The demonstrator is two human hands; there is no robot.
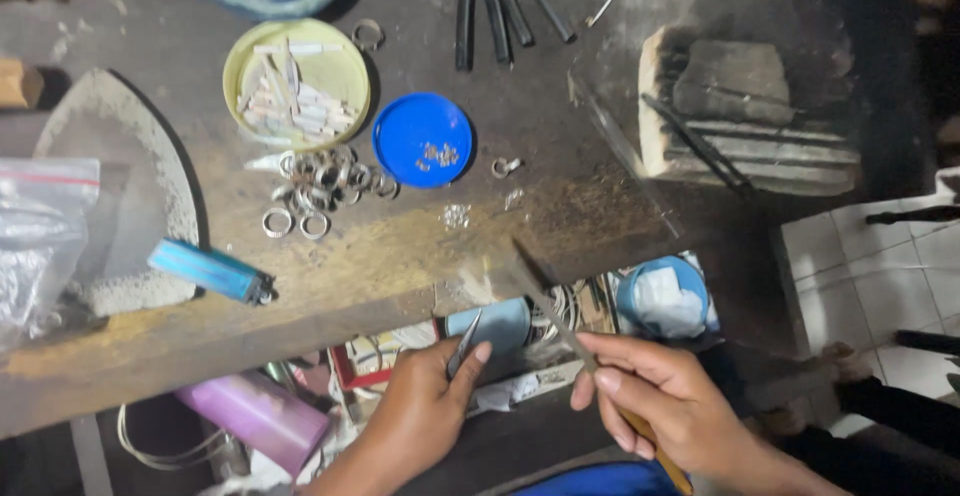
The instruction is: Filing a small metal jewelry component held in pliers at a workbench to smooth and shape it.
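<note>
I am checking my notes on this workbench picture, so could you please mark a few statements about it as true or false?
1. The left hand pinches a small pair of tweezers. True.
2. The right hand is empty. False: it holds a file with a wooden handle, angled up toward the bench edge.
3. The blue lid holds a few tiny pieces. True.
4. The pile of metal rings lies inside the yellow dish. False: the rings lie on the bench below the dish, which holds pale strips.
5. A blue lighter lies on the bench. True.
</note>
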